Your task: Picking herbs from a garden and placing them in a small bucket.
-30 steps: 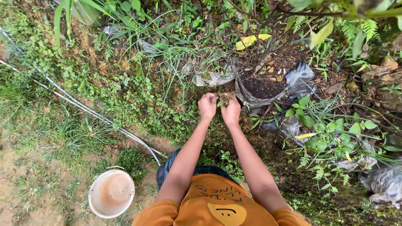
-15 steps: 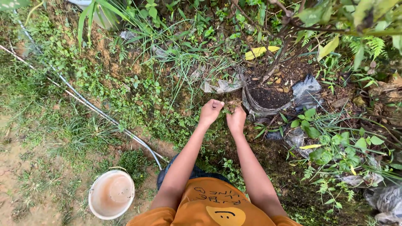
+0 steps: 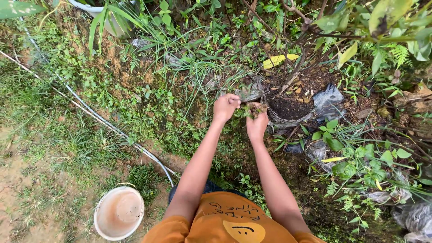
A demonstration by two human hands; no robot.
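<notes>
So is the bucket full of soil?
No, the bucket on the grass looks empty, showing only its stained inside.

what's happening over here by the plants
A person in an orange shirt reaches both hands out over weedy ground. The left hand is closed in a fist, and the right hand cups a small clump of weeds. They are beside a torn grow bag of dark soil. A white bucket sits behind on the left.

Soft even daylight, no hard shadows, no glare, sharp centre, slight wide-angle bend at edges
</notes>
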